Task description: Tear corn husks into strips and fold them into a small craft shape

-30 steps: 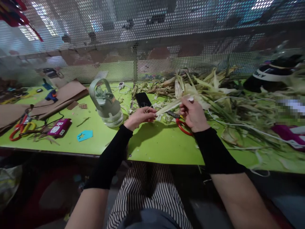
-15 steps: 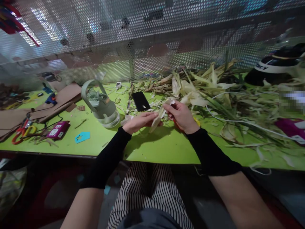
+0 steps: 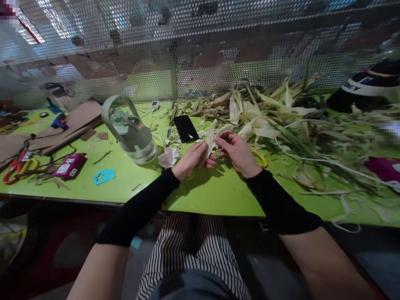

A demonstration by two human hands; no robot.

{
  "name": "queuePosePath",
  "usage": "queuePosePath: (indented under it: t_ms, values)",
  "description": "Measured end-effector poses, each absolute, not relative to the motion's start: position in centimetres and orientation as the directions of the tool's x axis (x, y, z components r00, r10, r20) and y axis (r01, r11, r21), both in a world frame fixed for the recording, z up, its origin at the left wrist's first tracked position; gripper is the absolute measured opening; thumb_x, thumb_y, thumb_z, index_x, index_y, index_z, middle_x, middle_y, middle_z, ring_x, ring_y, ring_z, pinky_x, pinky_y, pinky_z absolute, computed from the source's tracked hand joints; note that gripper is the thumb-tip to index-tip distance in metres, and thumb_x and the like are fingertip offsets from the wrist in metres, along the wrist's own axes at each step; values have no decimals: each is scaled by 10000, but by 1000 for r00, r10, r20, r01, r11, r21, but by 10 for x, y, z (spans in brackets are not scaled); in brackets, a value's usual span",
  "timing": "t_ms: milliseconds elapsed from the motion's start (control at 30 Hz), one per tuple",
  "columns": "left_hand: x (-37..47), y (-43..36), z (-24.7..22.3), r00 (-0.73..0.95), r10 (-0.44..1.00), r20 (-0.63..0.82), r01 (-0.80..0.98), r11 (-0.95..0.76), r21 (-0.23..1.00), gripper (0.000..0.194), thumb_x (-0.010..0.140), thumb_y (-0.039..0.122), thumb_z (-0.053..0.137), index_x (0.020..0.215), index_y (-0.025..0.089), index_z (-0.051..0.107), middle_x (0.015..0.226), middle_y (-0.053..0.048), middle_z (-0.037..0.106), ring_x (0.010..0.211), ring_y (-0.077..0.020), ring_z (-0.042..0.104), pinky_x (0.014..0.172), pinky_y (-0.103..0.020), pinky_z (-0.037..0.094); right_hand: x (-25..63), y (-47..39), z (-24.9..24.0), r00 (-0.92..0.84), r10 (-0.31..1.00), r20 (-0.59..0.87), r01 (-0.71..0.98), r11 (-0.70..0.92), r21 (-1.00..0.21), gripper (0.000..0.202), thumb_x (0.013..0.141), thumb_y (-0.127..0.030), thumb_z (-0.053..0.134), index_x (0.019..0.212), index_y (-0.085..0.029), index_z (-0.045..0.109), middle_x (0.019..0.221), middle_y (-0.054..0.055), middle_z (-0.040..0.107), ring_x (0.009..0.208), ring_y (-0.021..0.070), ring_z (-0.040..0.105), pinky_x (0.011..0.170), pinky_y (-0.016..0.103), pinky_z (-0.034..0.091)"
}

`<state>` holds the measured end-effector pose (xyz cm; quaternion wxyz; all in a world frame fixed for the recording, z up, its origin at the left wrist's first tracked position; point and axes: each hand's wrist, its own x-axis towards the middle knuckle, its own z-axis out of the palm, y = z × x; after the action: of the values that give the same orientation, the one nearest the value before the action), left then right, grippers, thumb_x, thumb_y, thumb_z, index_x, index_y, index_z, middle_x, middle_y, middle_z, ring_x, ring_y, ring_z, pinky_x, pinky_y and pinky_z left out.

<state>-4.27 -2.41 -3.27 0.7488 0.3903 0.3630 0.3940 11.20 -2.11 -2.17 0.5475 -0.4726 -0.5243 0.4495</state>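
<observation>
A pale strip of corn husk (image 3: pixel 210 139) stands upright between my hands over the front of the green table. My left hand (image 3: pixel 193 159) grips its lower part between thumb and fingers. My right hand (image 3: pixel 238 152) is closed in a pinch at the husk's right edge; the exact contact point is partly hidden by the fingers. Behind my right wrist shows a yellow loop handle (image 3: pixel 261 158), the rest of it covered. A black phone (image 3: pixel 186 128) lies just beyond my hands among husk scraps. Left of my left hand rests a crumpled white tissue (image 3: pixel 168 157).
A pale green bottle (image 3: pixel 137 141) stands at left. Heaped corn husks (image 3: pixel 265 110) and a white cable (image 3: pixel 312 159) cover the right side. Scissors (image 3: pixel 19 168), a purple box (image 3: pixel 69 166) and a blue tag (image 3: pixel 104 176) lie left. A perforated metal screen (image 3: pixel 150 54) rises behind.
The husk strip has turned more upright, its tip now pointing up and away. My left hand has rolled around its lower part, and the tissue is more exposed. The view has shifted slightly.
</observation>
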Motion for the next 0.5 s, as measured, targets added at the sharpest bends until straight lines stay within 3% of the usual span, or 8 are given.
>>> queuePosePath:
  t_ms: [233, 367, 500]
  values:
    - [-43, -24, -31, 415, 886, -208, -265, 336, 904, 220, 1045, 327, 452, 929, 176, 562, 696, -8, 664, 548, -92, 619, 605, -228, 513, 110, -26, -22, -70, 981, 180, 90, 186, -978, 266, 742, -421, 799, 772, -205, 648, 746, -27, 614, 691, 118, 529, 691, 273, 455]
    - [-45, -26, -34, 411, 907, -94, -169, 177, 969, 294, 1021, 451, 500, 902, 193, 576, 654, 3, 629, 489, -81, 507, 532, -223, 386, 109, -28, -23, -29, 971, 238, 169, 239, -956, 256, 743, -430, 804, 749, -213, 668, 797, -12, 630, 765, 144, 564, 789, 301, 477]
    - [-46, -31, -30, 365, 931, 11, -92, 24, 995, 445, 1004, 529, 486, 719, 189, 527, 582, 2, 537, 498, -87, 394, 526, -262, 285, 108, -28, -25, -19, 970, 244, 117, 245, -963, 234, 744, -423, 802, 784, -220, 691, 869, 3, 665, 828, 156, 603, 835, 309, 503]
